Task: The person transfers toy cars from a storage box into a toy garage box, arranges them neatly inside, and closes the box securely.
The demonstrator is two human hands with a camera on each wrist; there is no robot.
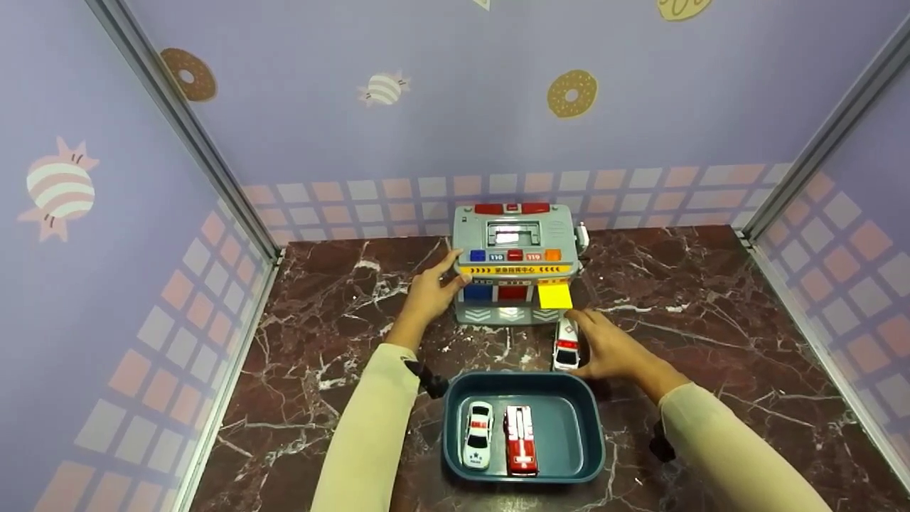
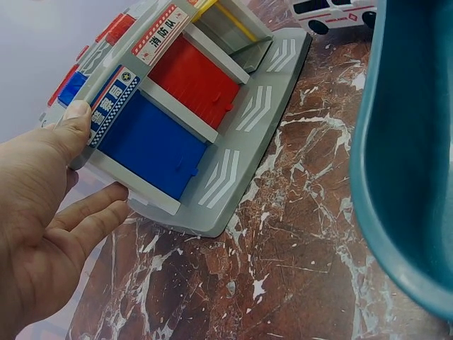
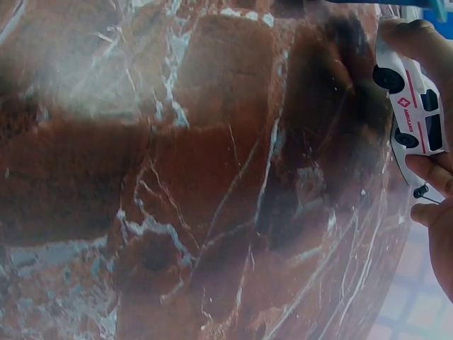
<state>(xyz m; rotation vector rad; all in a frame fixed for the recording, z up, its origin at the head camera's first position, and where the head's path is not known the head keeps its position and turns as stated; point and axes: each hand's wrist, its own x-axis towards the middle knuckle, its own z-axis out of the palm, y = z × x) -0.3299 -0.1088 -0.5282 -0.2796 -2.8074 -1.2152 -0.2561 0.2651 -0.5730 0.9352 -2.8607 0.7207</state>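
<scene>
A grey toy garage (image 1: pixel 530 238) stands at the back, its blue door (image 2: pixel 152 142) and red door (image 2: pixel 195 81) down and its yellow door (image 1: pixel 555 296) swung up. My left hand (image 1: pixel 429 290) grips the garage's left front corner, thumb on the blue-and-white sign and the lower fingers along the side wall. Below the raised yellow door, a white toy ambulance (image 1: pixel 566 347) with red stripes lies lengthwise before the garage. My right hand (image 1: pixel 611 345) holds it from the right, fingers at its garage end and thumb at its near end. The ambulance's side (image 3: pixel 414 106) shows between those fingers.
A dark teal tray (image 1: pixel 453 427) sits in front of the garage. Inside are a white toy police car (image 1: pixel 478 435) and a red toy fire truck (image 1: pixel 521 441). Purple patterned walls (image 1: pixel 469 135) enclose the marbled tabletop (image 1: pixel 341 320) at the back and both sides.
</scene>
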